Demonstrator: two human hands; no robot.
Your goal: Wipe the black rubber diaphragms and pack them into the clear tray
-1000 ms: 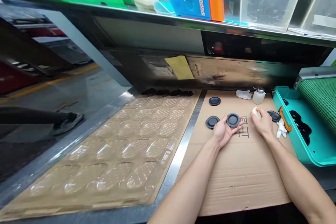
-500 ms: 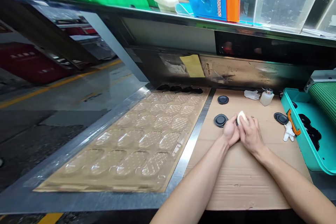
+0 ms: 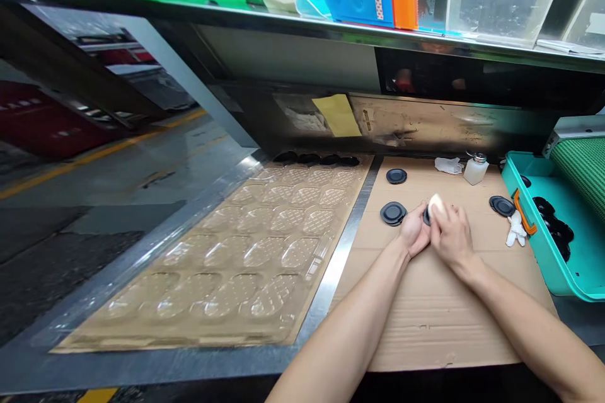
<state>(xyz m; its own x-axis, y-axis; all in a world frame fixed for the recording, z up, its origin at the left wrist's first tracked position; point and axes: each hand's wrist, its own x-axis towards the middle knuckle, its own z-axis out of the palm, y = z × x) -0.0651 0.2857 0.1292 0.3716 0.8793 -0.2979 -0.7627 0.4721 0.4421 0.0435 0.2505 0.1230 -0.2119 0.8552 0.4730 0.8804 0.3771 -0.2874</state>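
One black disc (image 3: 426, 217) is held in the upturned left hand (image 3: 416, 232), whose fingers are mostly hidden, while the right hand (image 3: 452, 234) grips a white pad (image 3: 435, 204) in bent fingers, against the disc. Around them on the cardboard (image 3: 439, 308), other dark discs (image 3: 393, 213) lie at nine, eleven and three o'clock, and a bottle (image 3: 476, 170) stands near one. Farther out, a teal bin (image 3: 585, 261) sits at three, a clear pocketed tray (image 3: 236, 258) at nine, grey floor (image 3: 189, 141) beyond it.
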